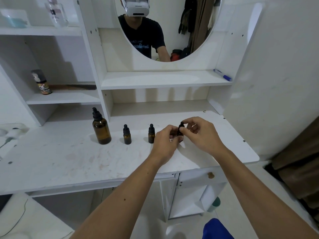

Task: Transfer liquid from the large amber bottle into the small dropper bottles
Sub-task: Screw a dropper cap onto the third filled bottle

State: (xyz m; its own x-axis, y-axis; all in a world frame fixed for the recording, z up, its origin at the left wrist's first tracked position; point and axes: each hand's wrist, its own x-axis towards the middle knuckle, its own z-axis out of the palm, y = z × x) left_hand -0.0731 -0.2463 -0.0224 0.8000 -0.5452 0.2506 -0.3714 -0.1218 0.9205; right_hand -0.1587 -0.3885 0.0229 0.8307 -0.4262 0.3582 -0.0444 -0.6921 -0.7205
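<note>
The large amber bottle [101,130] with a black dropper cap stands on the white desk [69,157], left of centre. Two small amber dropper bottles [127,135] [151,134] stand capped to its right. A third small dropper bottle [180,131] is held between both hands just above the desk. My left hand [164,141] grips its body, which is mostly hidden by the fingers. My right hand [201,133] pinches its black dropper cap from the right.
A spray can [41,82] stands on the left shelf. A blue marker [222,75] lies on the shelf under the oval mirror [198,37]. A white object sits at the desk's left edge [8,133]. A cabinet knob [210,175] shows below the desk front.
</note>
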